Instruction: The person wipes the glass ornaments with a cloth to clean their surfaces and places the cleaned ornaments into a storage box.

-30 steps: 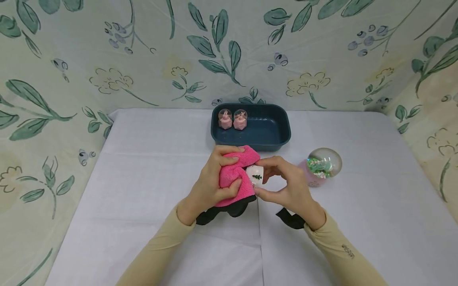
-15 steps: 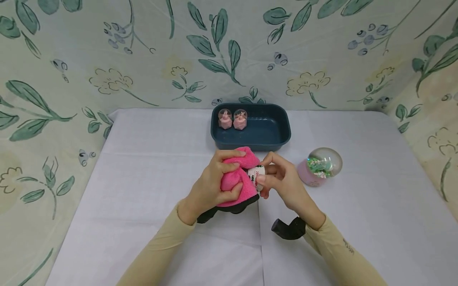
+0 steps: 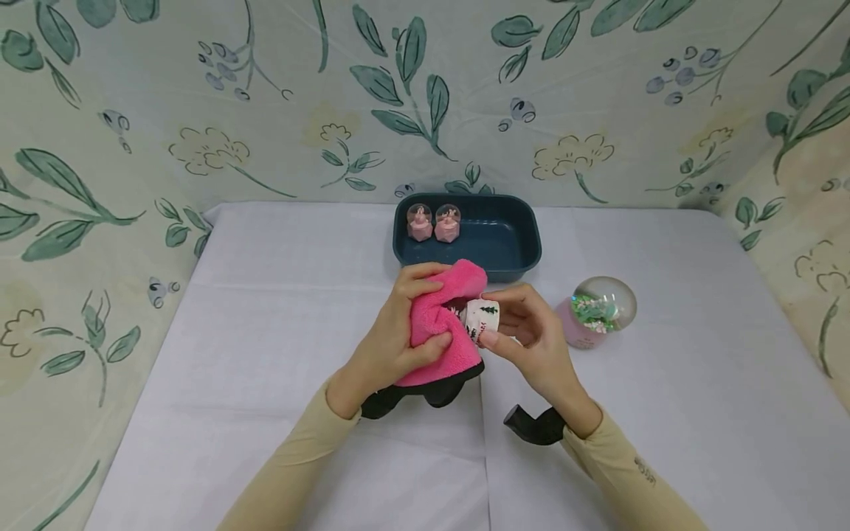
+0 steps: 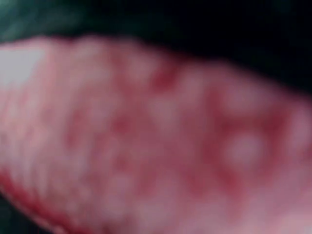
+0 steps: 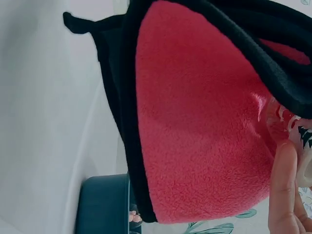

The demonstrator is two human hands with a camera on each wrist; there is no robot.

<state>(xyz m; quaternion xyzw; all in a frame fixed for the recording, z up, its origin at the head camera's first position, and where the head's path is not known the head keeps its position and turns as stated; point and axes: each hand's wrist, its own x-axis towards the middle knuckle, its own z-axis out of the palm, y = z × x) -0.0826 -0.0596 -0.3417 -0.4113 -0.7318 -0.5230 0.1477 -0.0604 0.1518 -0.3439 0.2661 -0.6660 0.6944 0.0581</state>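
A small snow globe [image 3: 483, 318] with a white base, printed with dark trees and red lettering, is held over the middle of the table. My right hand [image 3: 541, 341] pinches its base between thumb and fingers. My left hand [image 3: 397, 333] grips a pink fleecy cloth [image 3: 458, 280] with black edging, folded around the globe's dome, so most of the dome is hidden. In the right wrist view the cloth [image 5: 204, 112] hangs wide, and a red-and-clear part of the globe shows beside the printed base [image 5: 305, 139]. Blurred pink cloth [image 4: 146, 136] fills the left wrist view.
Behind the hands stands a dark blue tray [image 3: 468, 264] with two small pink snow globes [image 3: 419, 223] at its left end. A larger snow globe [image 3: 598, 311] with a pink base lies right of my right hand. A black curved piece [image 3: 534, 426] is at my right wrist.
The snow globe has turned in my right fingers and shifted slightly right, showing more of its base and a bit of its dome. My left hand keeps the cloth around it, its upper fold slightly higher.
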